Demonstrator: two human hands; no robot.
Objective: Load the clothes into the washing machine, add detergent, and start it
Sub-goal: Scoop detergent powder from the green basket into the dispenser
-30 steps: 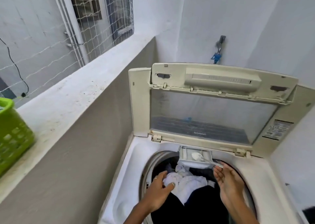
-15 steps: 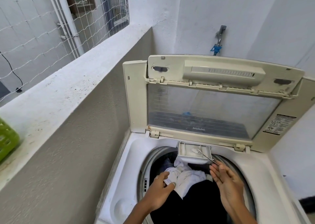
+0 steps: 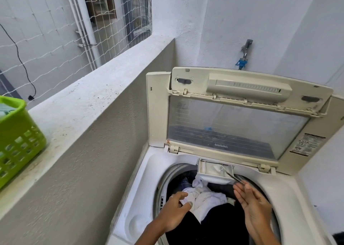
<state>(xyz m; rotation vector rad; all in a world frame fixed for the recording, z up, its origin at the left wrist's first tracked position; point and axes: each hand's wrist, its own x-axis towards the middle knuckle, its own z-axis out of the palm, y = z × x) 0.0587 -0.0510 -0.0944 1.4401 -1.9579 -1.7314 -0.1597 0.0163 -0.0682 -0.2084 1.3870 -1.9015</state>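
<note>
The top-loading washing machine (image 3: 143, 203) stands with its lid (image 3: 232, 125) upright and open. White clothes (image 3: 206, 198) and dark clothes (image 3: 214, 224) lie in the drum. At the back rim the detergent drawer (image 3: 202, 171) is pulled out, with white powder in it. A thin metal spoon (image 3: 230, 175) reaches into the powder. My right hand (image 3: 255, 205), fingers nearly straight, pinches the end of the spoon's handle. My left hand (image 3: 175, 211), a ring on one finger, rests with loosely curled fingers on the white clothes.
A green laundry basket (image 3: 16, 136) sits on the concrete ledge (image 3: 83, 99) to the left. A tap with a blue fitting (image 3: 242, 62) is on the wall behind the lid. Netting covers the opening above the ledge.
My right hand has drawn back a little from the drawer, and the spoon's handle now shows. My left hand stays on the white clothes. The view has swung, bringing the basket back in.
</note>
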